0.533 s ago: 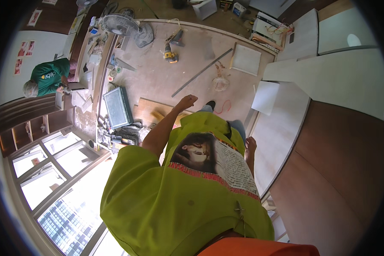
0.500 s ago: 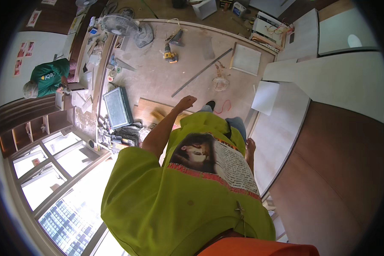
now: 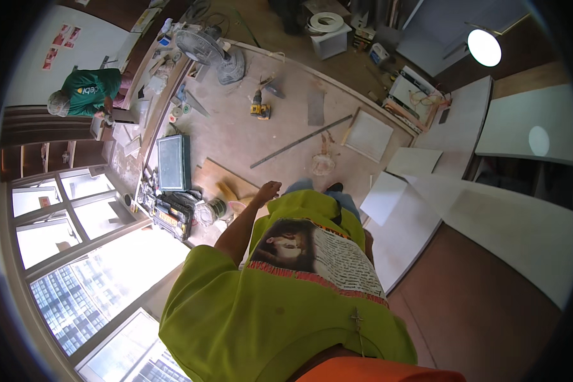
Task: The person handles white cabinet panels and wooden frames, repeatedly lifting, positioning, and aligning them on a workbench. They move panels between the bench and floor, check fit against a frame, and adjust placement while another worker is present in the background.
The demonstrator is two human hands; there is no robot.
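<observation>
Hanging empty, left hand (image 3: 269, 191) shows; right hand now hidden.

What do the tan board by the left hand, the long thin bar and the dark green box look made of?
Tan board by the left hand: likely plywood or similar, unfinished; flat, matte face. Long thin bar: perhaps metal; straight, dull grey, but plastic is possible. Dark green box: perhaps plastic; smooth, dull-looking lid, though painted metal could look similar.
</observation>
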